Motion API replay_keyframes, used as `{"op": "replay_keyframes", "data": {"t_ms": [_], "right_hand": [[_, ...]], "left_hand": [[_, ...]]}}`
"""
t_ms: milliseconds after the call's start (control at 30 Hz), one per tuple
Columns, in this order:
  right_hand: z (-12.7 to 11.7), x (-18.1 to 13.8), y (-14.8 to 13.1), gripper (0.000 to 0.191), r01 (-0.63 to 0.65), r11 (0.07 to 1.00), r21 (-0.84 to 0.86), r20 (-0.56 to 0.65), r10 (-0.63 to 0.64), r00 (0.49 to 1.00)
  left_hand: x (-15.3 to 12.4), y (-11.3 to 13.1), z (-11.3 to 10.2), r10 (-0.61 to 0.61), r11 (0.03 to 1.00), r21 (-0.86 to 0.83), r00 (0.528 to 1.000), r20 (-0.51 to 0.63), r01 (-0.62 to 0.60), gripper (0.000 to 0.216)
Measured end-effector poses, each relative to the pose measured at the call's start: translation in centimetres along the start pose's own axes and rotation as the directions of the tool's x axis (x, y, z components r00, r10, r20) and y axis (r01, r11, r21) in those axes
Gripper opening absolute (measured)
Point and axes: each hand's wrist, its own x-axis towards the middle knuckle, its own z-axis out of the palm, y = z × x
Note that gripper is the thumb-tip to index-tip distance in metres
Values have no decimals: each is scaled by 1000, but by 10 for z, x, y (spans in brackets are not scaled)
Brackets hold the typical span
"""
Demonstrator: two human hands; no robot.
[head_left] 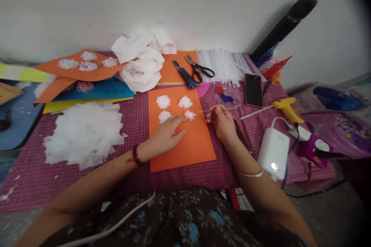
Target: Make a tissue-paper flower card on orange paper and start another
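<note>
An orange sheet of paper [185, 146] lies on the checked cloth, with several white tissue-paper puffs on its upper half. Over its middle, my left hand [165, 135] is held palm down, fingers stretched out and thumb apart, just below the lower-left puff [164, 116]. Between the fingertips of my right hand [222, 121], at the sheet's right edge, is a thin stick [207, 110]. The stick's far end points left, at or close to the lower-right puff [190, 115]; whether they touch I cannot tell. A pile of white tissue squares [84, 133] lies left of the sheet.
Behind the sheet are crumpled white tissue [145, 63], a cutter [184, 75], scissors [198, 68] and white glue sticks [218, 65]. To the right lie a phone [253, 90], a yellow glue gun [286, 109] and a white power bank [274, 152] with cables. Decorated orange paper [78, 67] lies left.
</note>
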Motion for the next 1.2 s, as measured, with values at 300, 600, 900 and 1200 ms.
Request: {"op": "replay_keyframes", "data": {"t_ms": [300, 600, 900, 1200], "right_hand": [[-1, 1, -2, 40, 37, 994, -106, 35, -33, 999], [-3, -1, 0, 37, 107, 969, -224, 85, -90, 992], [0, -4, -1, 40, 105, 973, -206, 71, -92, 993], [1, -3, -1, 41, 98, 972, -212, 38, -92, 995]], "left_hand": [[32, -17, 18, 82, 920, 383, 996, 18, -83, 22], [23, -17, 23, 144, 923, 350, 987, 77, -162, 24], [25, -13, 23, 73, 939, 337, 997, 2, -69, 25], [30, -7, 30, 18, 879, 476, 999, -34, 0, 47]]}}
